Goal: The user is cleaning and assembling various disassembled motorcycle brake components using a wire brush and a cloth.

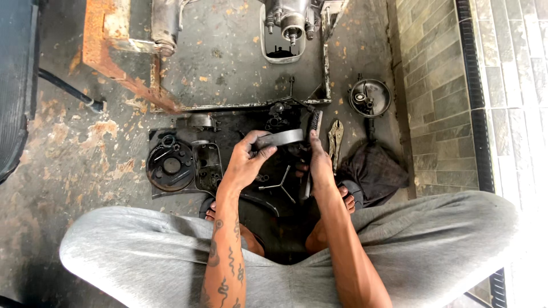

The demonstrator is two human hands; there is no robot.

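The person sits cross-legged on the ground and holds a grey metal ring (279, 138) up between both hands, just above a dark mat (228, 134) spread in front of the legs. The left hand (244, 165) is closed on the ring's near left edge, thumb on top and fingers curled under, which seems to steady it at a slight tilt so its flat side faces up. The right hand (321, 165) presses against the ring's right end with its fingers stretched upward, likely bracing it from that side; whether those fingers wrap round the rim cannot be told from here. On the mat, below the ring, lies a three-armed wrench (278, 185), kept within easy reach. At the mat's left end sits a round dark cover plate (170, 166) with small parts gathered on it, probably so they do not scatter, and a dark housing (208, 164) rests just beside it. Off the mat's right edge lie pliers (335, 137), a crumpled dark cloth (378, 171), and, farther up, a round black drum (370, 97). Above the mat, an engine part (291, 23) hangs over a white pan (281, 54). The ground is stained, greasy concrete (85, 148) with rust-coloured patches; grey brick paving (439, 85) runs along the right of the mat.
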